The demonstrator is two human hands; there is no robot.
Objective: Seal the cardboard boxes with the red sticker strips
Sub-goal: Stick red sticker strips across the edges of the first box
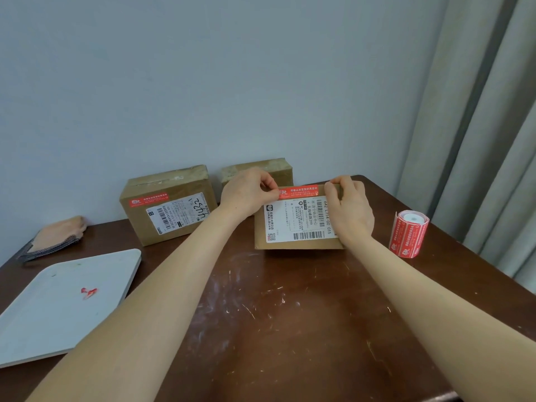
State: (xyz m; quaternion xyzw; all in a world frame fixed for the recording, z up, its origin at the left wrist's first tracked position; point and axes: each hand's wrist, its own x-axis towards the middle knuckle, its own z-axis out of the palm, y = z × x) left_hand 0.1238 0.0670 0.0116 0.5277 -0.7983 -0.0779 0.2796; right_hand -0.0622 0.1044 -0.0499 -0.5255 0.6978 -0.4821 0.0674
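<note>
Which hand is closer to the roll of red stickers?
Right. The right hand grips the box at the end nearest the roll; the left hand pinches the strip farther away.

open surface [290, 314] in the near middle, white tray [66, 300] filling the near left, sticker roll [409, 233] standing at right, sealed box [168, 204] at back left

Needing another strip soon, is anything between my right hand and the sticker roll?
Nothing visible. The right hand holds the red sticker strip on the box; the sticker roll stands beside it across bare table.
</note>
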